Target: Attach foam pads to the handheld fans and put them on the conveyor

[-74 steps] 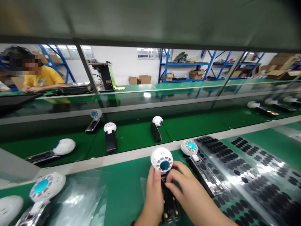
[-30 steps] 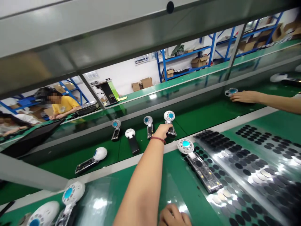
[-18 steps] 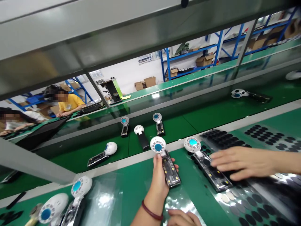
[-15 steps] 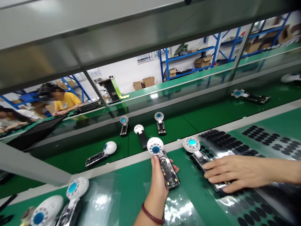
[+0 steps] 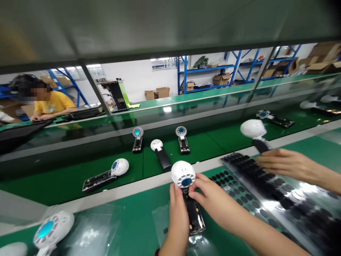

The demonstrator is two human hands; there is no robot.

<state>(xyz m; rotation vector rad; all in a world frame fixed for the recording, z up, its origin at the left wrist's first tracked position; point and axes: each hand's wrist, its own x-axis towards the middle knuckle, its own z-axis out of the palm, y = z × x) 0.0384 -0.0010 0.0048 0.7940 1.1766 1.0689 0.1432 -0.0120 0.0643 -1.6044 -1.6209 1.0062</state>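
Note:
A device with a round white head [image 5: 183,172], a blue centre and a dark body with small yellow parts is held upright in front of me. My left hand [image 5: 179,209] is closed around its left side, just below the head. From the right, my right hand [image 5: 209,193] pinches it at the neck, where head and body meet. Below the device, clear plastic sheeting lies on the green work surface [image 5: 138,209]. Another similar device [image 5: 48,229] rests at the lower left.
At the right, another person's hand [image 5: 293,165] holds a white-headed device [image 5: 253,128] above sheets of black discs [image 5: 239,192]. Several similar devices lie on the green belt [image 5: 153,183] beyond the grey rail. A person in yellow [image 5: 54,103] sits at the far left.
My right hand has come into view and taken hold of the device in my left hand. The other person's hand has lifted a device off the surface. The view has shifted.

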